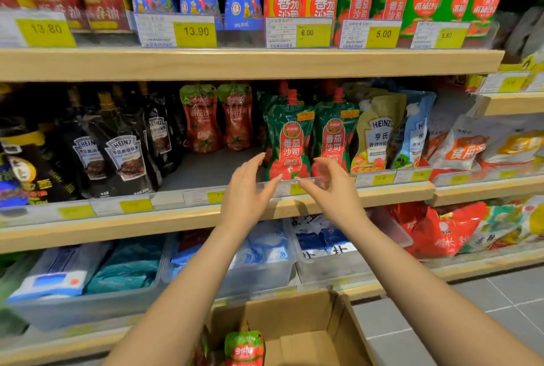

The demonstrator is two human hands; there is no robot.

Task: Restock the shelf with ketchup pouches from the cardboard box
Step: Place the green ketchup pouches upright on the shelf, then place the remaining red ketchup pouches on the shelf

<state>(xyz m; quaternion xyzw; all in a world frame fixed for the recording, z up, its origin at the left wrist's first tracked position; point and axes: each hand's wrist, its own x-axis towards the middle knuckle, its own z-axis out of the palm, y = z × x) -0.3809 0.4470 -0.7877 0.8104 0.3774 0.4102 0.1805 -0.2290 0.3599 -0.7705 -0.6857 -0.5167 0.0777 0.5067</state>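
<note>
Head view puts both my hands at the front lip of the middle shelf (176,218). My left hand (245,189) and right hand (329,186) are empty, with fingers loosely spread and curled, thumb and forefinger tips close to the clear plastic price rail (303,180); I cannot tell whether they touch it. Just behind stand two green-and-red spouted pouches (290,141), upright and side by side.

The stock I am loading sits low in the cardboard box (318,333): one ketchup pouch (244,348) with a green top and red body shows at the bottom edge, another partly hidden beside it. Two matching pouches (217,118) stand far back on the shelf, with bare grey board in front of them.

I judge these pouches soft, with glossy film that will slip and a filling that sags and shifts. They look moderately weighty, not fragile, but floppy. I would pinch the stiffer sealed top, or cup the body from both sides, and set each down on its flat gusseted base. The box is dull, stiff corrugated board.
</note>
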